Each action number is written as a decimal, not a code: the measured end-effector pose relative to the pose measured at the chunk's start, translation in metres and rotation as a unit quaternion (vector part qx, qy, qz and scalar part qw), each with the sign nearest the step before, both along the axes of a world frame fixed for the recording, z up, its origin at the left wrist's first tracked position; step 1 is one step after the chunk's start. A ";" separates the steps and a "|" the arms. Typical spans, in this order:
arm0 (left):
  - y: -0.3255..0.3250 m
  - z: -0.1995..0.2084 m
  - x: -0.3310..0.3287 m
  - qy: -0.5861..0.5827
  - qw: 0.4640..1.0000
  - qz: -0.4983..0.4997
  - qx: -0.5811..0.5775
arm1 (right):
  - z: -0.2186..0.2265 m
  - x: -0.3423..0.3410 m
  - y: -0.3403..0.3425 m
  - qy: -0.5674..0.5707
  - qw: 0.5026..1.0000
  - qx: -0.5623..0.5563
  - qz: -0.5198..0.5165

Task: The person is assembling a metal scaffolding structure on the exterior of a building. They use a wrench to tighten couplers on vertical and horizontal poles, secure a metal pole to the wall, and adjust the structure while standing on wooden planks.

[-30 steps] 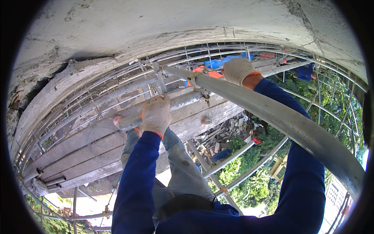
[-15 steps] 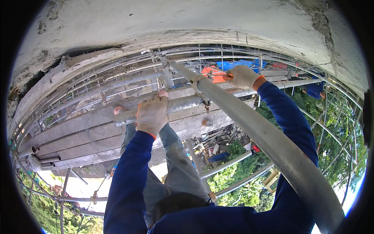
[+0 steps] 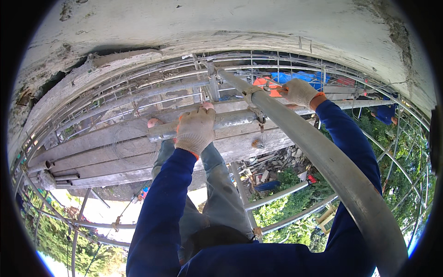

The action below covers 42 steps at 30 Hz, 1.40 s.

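Note:
My left hand (image 3: 195, 131), in a pale knit glove with an orange cuff, is wrapped over a horizontal steel scaffold pipe (image 3: 230, 119) near its left end. Crossing above that pipe, a thick diagonal scaffold pipe (image 3: 318, 161) runs down to the lower right, over my right arm. A clamp (image 3: 252, 93) sits around the diagonal pipe, with more of the fitting (image 3: 260, 119) hanging by the horizontal one. Beyond the diagonal pipe, my right hand (image 3: 302, 93), gloved alike, is closed on a thin metal tool (image 3: 275, 88) reaching toward the clamp; its exact kind is unclear.
Wooden planks (image 3: 101, 159) form the platform under my legs. A coil of thin wire (image 3: 131, 143) lies on them. Overhead bulges a rough concrete wall (image 3: 221, 23). Below are rubble (image 3: 272, 166) and trees. At the far right a person in blue (image 3: 384, 113) stands near scaffold pipes.
The whole view has shifted slightly, so hands and pipes appear farther right and a little lower. Both hands keep their holds; the right hand's position by the clamp has barely changed.

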<state>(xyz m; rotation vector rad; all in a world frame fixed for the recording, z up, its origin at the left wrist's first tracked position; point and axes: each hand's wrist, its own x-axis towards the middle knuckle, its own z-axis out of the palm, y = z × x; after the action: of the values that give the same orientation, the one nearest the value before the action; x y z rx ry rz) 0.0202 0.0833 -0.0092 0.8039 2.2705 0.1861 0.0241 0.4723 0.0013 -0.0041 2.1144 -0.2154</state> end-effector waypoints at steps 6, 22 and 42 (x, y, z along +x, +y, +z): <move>-0.005 -0.005 0.002 0.041 0.995 0.015 0.090 | 0.010 -0.007 -0.030 -0.004 0.993 0.122 -0.002; -0.005 0.006 -0.007 0.017 0.997 -0.011 0.075 | 0.085 -0.033 -0.028 0.124 0.968 0.206 0.076; 0.000 0.007 -0.003 -0.004 1.000 -0.005 0.012 | -0.011 0.011 0.016 0.068 0.995 -0.036 0.064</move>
<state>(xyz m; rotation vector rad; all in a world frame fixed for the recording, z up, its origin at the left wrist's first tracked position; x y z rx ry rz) 0.0169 0.0835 -0.0026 0.8245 2.2594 0.2115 0.0354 0.4885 -0.0095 -0.2030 2.2312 -0.2202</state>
